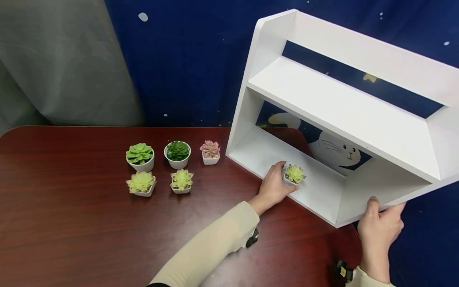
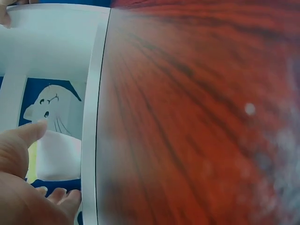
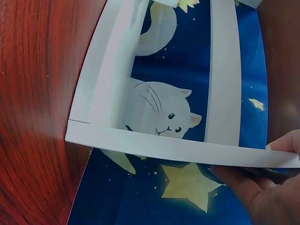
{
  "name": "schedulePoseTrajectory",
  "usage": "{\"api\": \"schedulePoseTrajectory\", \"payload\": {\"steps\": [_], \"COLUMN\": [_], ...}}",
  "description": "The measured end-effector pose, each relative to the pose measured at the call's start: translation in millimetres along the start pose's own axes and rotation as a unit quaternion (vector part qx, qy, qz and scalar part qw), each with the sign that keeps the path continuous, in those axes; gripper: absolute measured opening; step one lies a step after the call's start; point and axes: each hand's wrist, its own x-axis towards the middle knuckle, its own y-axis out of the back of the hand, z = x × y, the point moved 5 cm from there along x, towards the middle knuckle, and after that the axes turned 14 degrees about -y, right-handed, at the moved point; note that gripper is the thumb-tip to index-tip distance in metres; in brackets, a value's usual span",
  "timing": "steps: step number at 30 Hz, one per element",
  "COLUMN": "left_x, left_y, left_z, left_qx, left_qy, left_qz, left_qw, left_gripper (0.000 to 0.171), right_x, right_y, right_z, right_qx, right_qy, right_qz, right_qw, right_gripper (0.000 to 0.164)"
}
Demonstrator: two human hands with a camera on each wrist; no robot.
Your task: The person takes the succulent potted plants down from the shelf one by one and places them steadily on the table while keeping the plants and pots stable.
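Observation:
In the head view, my left hand [image 1: 274, 186] holds a small light-green succulent [image 1: 295, 174] in a white pot, thumb on one side and fingers on the other. It is at the front of the lower compartment of a white two-tier shelf [image 1: 333, 115]. The left wrist view shows the white pot [image 2: 58, 159] between thumb and fingers; whether its base touches the board cannot be told. My right hand [image 1: 381, 229] grips the shelf's right side panel [image 3: 183, 147] by its edge, thumb and fingers on opposite faces.
Left of the shelf, several potted succulents stand in two rows on the dark red table [image 1: 71, 223]: bright green [image 1: 140, 154], dark green [image 1: 177, 153], pink [image 1: 210, 151] and light-green ones [image 1: 181, 181]. A blue patterned curtain [image 1: 186, 59] hangs behind.

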Motion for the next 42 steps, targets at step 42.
{"api": "schedulePoseTrajectory", "payload": {"steps": [42], "left_x": [-36.0], "left_y": [95.7], "left_z": [-9.7], "left_qx": [0.005], "left_qy": [0.015], "left_qz": [0.089], "left_qw": [0.9959], "left_gripper": [0.072], "right_x": [0.3], "right_y": [0.0], "right_z": [-1.1], "right_qx": [-0.003], "right_qy": [-0.003], "right_qz": [-0.011], "right_qw": [1.0], "right_gripper": [0.056]}}
